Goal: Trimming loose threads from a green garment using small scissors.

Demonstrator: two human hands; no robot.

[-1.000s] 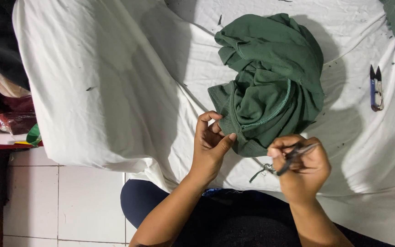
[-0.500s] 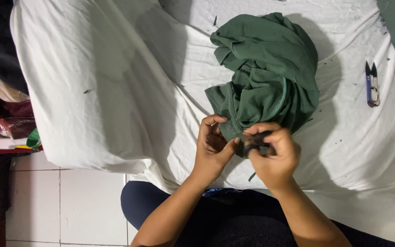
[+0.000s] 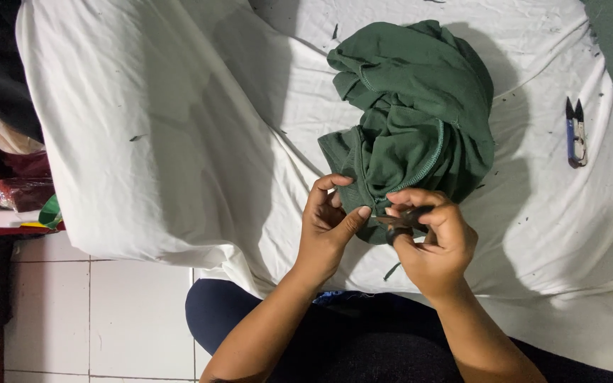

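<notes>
We see a white sheet (image 3: 179, 142) spread over the worktop, dotted with thread scraps. On it, right of centre, lies a bunched green garment (image 3: 413, 113), its near edge hanging toward us. At that edge our left hand (image 3: 328, 227) has thumb and fingers pinched together on a fold of the cloth. Just beside it, touching the same edge, our right hand (image 3: 431, 241) has its fingers clamped on a small dark tool (image 3: 402, 221) (too hidden to tell what kind). Well apart, near the right edge of the sheet, lie blue snips (image 3: 575, 132).
</notes>
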